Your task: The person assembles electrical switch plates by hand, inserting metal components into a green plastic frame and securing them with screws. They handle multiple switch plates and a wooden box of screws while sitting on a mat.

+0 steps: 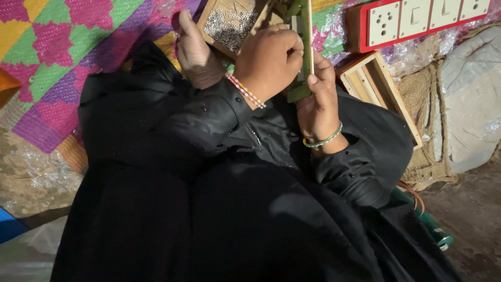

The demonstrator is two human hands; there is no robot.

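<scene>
Left hand (269, 60) curled shut over flat green wooden frame piece (301, 49), right hand (318, 99) gripping its lower end from 5 o'clock, frame upright at 12 o'clock above black-clad lap, small wooden box of silvery metal bits (229, 25) at 11 o'clock, red-edged white switchboard (417, 18) at 1 o'clock, empty wooden tray (378, 91) at 3 o'clock, chequered woven mat (62, 47).

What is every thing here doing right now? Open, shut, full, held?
Green bar: upright, held by both hands.
Left hand: grip closed on the bar.
Right hand: grip closed on the bar.
Small wooden box: open, full of small metal pieces.
Long wooden tray: open, looks empty.
Switch board: lying flat.
</scene>
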